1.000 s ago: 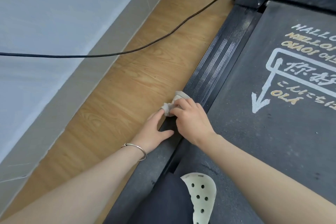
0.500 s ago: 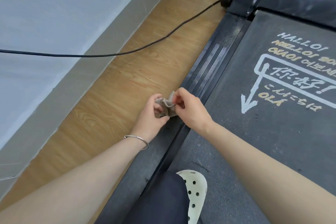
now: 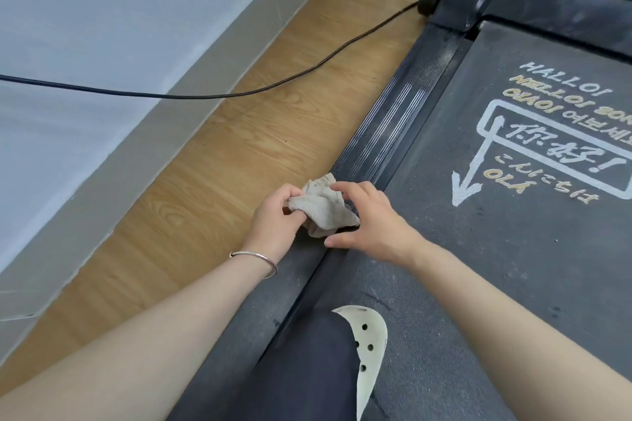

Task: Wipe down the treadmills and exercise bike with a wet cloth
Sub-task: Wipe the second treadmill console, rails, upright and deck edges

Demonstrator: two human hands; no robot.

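I see my left hand (image 3: 273, 215) grabbing the crumpled grey cloth (image 3: 325, 210) with bent fingers. My right hand (image 3: 369, 222) curls its fingers over the other side of the cloth, with the thumb sticking out under it. The cloth is between both hands, just above the black side rail (image 3: 386, 133) of the treadmill (image 3: 513, 267). A black cable (image 3: 239, 94) runs over the wooden floor (image 3: 205, 181) beside it.
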